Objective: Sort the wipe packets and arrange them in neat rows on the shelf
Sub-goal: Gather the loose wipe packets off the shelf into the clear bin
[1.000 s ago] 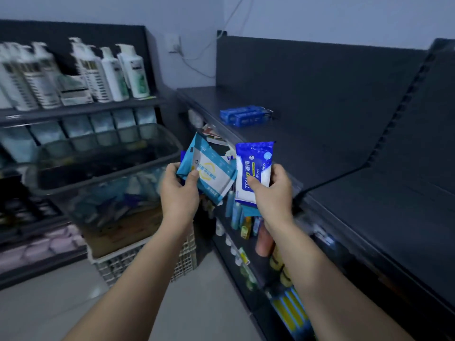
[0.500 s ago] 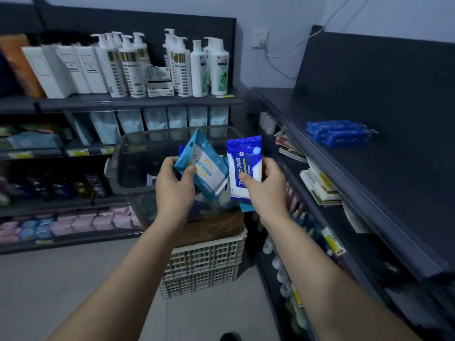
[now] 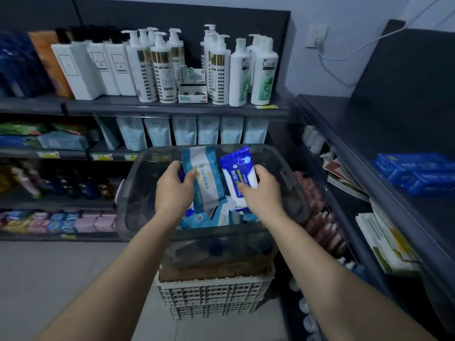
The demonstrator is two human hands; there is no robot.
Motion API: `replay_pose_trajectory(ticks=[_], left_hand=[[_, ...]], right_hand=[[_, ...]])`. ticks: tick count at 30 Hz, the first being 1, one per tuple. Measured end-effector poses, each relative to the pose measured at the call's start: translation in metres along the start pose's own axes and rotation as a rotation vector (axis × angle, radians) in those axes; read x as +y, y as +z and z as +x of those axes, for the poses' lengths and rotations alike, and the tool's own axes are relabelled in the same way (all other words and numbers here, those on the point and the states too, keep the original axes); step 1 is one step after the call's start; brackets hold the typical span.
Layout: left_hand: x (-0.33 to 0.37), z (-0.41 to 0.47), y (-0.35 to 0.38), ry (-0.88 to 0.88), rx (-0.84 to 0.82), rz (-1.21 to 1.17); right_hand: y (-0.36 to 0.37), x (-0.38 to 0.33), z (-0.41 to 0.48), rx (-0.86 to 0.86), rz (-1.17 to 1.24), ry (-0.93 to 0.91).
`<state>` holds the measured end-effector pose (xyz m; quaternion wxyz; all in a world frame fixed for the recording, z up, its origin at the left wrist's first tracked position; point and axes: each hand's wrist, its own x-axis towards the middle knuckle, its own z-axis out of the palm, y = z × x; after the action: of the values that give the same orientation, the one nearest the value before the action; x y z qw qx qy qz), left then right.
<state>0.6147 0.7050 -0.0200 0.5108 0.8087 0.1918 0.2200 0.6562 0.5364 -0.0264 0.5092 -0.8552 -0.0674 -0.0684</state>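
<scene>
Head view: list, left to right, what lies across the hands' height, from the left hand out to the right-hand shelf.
left hand → light blue packet → dark blue packet → right hand → blue boxes on the right-hand shelf

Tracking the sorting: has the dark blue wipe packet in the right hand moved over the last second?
Yes. The dark blue wipe packet went from the edge of the right shelf to over the clear bin.
</scene>
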Motion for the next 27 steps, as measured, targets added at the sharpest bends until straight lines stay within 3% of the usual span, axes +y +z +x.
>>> replay_pose_trajectory(ticks=[5, 12, 16, 18, 27], left_hand=[[-0.033, 0.042, 0.01, -0.011, -0.093, 0.29], [-0.091, 0.096, 0.025, -0.087, -0.44, 0.755], [-0.117, 0.115, 0.03, -0.072, -0.765, 1.003], [-0.123, 0.122, 0.035, 0.008, -0.84, 1.066], [-0.109, 0.146, 0.066, 0.481, -0.805, 1.159]], right_hand=[[0.026, 0.021, 0.028, -0.142, -0.157, 0.047], [0.061, 0.05, 0.054, -0.333, -0.298, 0.16], [0.075, 0.063, 0.065, -0.718, -0.625, 0.257], [0.079, 0.068, 0.068, -0.801, -0.741, 0.276], [0.073, 0.08, 0.076, -0.572, -0.953, 0.129]])
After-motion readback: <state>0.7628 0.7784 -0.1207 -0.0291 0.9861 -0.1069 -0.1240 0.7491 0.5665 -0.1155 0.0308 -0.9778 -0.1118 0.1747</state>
